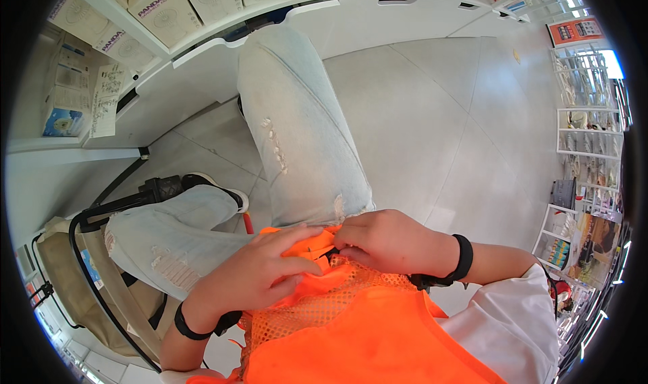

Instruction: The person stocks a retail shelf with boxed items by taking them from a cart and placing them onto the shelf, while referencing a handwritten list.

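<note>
An orange safety vest (351,337) with a mesh panel covers my front, its lower edge bunched up over my lap. My right hand (395,241) is closed on the bunched edge, its fingertips pinching the fabric beside a small dark piece that I cannot make out. From the other side, my left hand (260,269) holds the same bunched edge more loosely, its fingers bent over the orange cloth and partly spread. The two hands are close together, with a fold of vest between them. Each wrist wears a black band (464,257).
My legs in ripped light jeans (297,114) are bent in front of me. White shelves with boxed fans (165,12) stand ahead and left. A beige bag on a black-framed cart (74,283) is by my left leg. Grey tiled floor (432,100) stretches right, toward racks of packaged goods (587,141).
</note>
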### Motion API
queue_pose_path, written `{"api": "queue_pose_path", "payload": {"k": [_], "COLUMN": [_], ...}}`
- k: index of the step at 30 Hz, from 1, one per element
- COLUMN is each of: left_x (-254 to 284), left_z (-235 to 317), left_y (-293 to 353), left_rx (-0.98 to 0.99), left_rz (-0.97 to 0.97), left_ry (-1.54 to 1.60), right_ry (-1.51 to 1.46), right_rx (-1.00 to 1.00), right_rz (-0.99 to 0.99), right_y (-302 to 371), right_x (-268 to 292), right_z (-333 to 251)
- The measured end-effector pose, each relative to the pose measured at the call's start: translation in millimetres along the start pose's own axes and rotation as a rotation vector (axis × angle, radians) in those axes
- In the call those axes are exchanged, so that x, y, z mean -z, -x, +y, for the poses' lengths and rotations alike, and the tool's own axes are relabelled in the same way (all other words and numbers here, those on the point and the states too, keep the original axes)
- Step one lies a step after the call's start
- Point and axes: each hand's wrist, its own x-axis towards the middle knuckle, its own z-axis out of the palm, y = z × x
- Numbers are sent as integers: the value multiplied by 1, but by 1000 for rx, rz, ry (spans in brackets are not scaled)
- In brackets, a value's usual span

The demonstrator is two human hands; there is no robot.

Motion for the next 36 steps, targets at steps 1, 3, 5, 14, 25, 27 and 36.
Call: {"api": "queue_pose_path", "payload": {"k": [1,3,5,14,25,27,36], "left_x": [-1,-2,-3,13,-5,-6,-2], "left_z": [-5,-8,-5,-10,-9,-2,52], "left_y": [0,-2,-4,-12,0,1,-9], "left_rx": [-8,-20,81,422,403,391,190], "left_rz": [-1,0,50,-116,-21,3,53], "left_ry": [20,40,105,29,76,77,33], "right_ry": [-50,-100,-150,-906,-550,-528,-727], "right_rx": [-3,-45,-88,-769,-266,-274,-234], "right_rz": [-14,-36,-60,-215,-182,-284,-318], "right_y": [0,3,6,62,33,26,65], "right_x": [2,4,10,13,7,11,16], "right_z": [1,-1,-2,42,0,-3,-9]}}
